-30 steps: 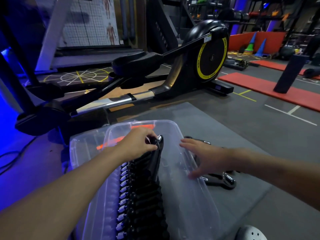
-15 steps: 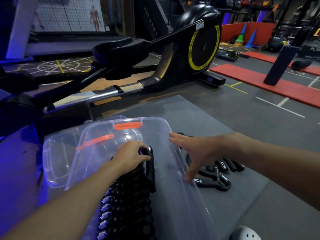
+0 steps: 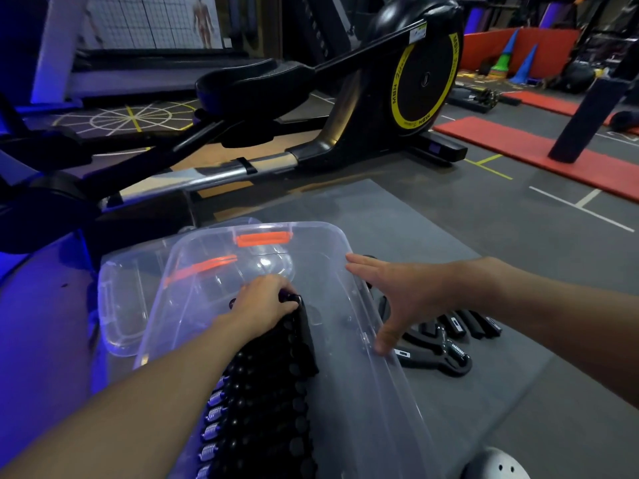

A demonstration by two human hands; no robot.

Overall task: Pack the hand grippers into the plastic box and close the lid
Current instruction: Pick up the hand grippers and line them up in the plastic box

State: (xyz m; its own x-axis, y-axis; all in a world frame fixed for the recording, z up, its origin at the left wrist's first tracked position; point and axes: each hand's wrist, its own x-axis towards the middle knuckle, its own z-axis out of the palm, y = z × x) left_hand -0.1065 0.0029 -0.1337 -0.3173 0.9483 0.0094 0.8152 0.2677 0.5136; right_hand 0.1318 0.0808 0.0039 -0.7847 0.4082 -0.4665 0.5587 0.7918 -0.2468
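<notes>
My left hand (image 3: pixel 262 305) curls round the end hand gripper (image 3: pixel 306 326) of the packed row (image 3: pixel 266 402) in the plastic box (image 3: pixel 345 392). My right hand (image 3: pixel 397 299), fingers spread, presses the box's right wall. If I release carelessly, the upright row may topple and crowd out the loose grippers (image 3: pixel 446 344) on the mat (image 3: pixel 466 409) beside it.

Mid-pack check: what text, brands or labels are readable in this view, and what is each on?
"MBH": repeated around the yellow ring on the exercise machine's wheel.
Script lettering beside it on the ring: too blurred to read.
The sticker above the wheel: too small.
White labels on the loose hand grippers: too small.
The wall poster: blurred.
</notes>
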